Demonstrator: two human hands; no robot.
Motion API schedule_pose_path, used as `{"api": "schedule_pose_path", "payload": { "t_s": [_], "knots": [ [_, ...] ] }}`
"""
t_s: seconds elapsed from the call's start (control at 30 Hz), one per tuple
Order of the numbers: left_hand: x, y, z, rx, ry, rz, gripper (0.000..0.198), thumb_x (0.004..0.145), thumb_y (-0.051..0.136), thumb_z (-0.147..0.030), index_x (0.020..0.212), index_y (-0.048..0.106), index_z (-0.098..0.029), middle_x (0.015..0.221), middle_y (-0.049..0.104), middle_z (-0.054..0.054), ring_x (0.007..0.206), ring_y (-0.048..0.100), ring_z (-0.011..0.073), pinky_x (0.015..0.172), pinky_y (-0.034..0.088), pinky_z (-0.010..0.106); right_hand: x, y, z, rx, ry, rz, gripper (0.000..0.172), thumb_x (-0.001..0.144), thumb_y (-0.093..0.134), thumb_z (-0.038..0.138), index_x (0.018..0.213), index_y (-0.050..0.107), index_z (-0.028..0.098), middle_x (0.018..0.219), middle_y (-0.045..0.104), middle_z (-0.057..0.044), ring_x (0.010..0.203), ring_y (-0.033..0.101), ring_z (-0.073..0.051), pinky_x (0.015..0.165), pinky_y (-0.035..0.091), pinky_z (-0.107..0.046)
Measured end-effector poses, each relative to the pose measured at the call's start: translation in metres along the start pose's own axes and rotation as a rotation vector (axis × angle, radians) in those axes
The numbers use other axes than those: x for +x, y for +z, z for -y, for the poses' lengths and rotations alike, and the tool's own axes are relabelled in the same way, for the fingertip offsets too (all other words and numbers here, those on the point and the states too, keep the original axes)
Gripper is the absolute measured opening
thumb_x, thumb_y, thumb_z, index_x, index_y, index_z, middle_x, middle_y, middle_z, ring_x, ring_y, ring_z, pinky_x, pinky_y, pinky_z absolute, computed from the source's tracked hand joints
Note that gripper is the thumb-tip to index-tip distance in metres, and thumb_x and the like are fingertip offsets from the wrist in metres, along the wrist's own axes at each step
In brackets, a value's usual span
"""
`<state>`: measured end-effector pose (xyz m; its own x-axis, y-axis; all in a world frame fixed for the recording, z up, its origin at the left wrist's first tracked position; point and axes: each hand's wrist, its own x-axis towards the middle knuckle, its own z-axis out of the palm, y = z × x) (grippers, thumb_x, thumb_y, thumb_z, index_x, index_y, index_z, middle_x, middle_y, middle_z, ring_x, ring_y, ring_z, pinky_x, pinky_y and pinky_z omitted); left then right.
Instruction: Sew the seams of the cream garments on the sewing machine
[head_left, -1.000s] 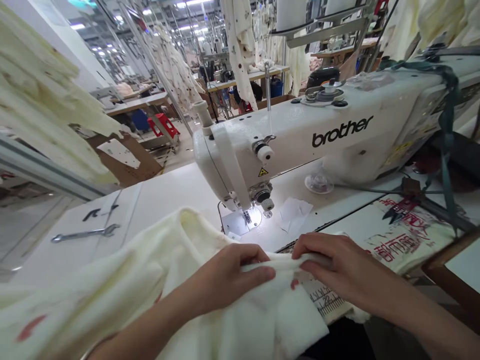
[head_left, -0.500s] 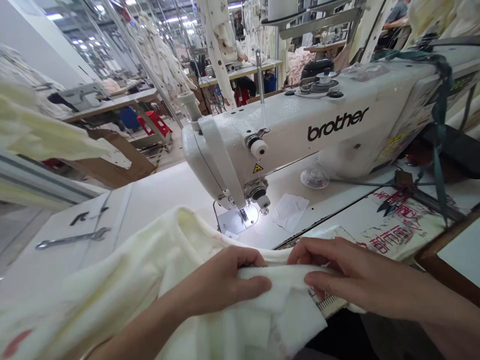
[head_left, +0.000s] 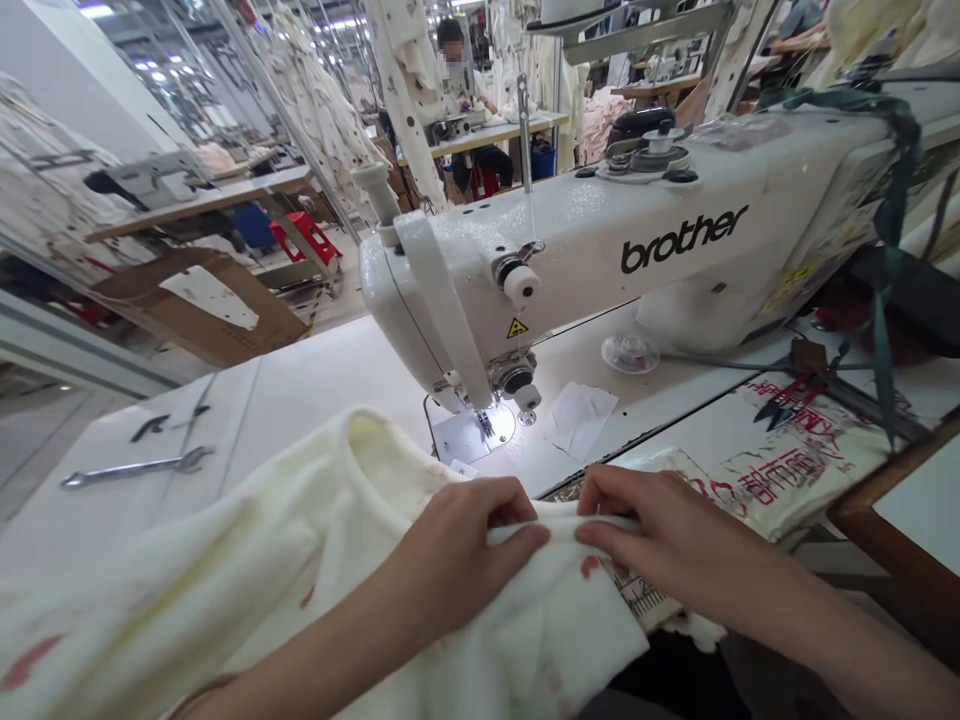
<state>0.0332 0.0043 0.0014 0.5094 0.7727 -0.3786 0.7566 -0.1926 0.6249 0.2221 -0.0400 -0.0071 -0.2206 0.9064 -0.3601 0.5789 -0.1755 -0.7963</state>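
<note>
A cream garment with reddish printed marks and a round ribbed neckline lies over the front of the machine table. My left hand pinches a folded edge of it between thumb and fingers. Close beside it, my right hand pinches the same edge, thumb below and fingers above. Just beyond the hands stands a white sewing machine marked "brother". Its presser foot is lit, and the garment's held edge is in front of it, apart from the foot.
A wrench lies on the table's left part. Right of the needle are a paper scrap and a clear round dish. Thread snips rest at the right. A cardboard box stands beyond the table; a person sits farther back.
My right thumb and fingers have closed onto the fabric edge and come nearer my left hand. The garment's front flap has turned, showing a red mark. The view has shifted slightly.
</note>
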Motion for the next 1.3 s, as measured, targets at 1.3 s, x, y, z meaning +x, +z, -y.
{"api": "schedule_pose_path", "payload": {
  "t_s": [1.3],
  "knots": [
    [0.003,-0.007,0.004,-0.233,-0.074,-0.040,0.017,0.074,0.055,-0.032,0.073,0.062,-0.016,0.072,0.063,0.000,0.069,0.053,0.0139,0.061,0.038,0.023,0.043,-0.017,0.003,0.192,-0.052,0.333,0.013,0.078,0.060,0.029,0.082,0.057,0.017,0.068,0.060,0.001,0.058,0.055,-0.011,0.053,0.040,-0.022]
  ]
}}
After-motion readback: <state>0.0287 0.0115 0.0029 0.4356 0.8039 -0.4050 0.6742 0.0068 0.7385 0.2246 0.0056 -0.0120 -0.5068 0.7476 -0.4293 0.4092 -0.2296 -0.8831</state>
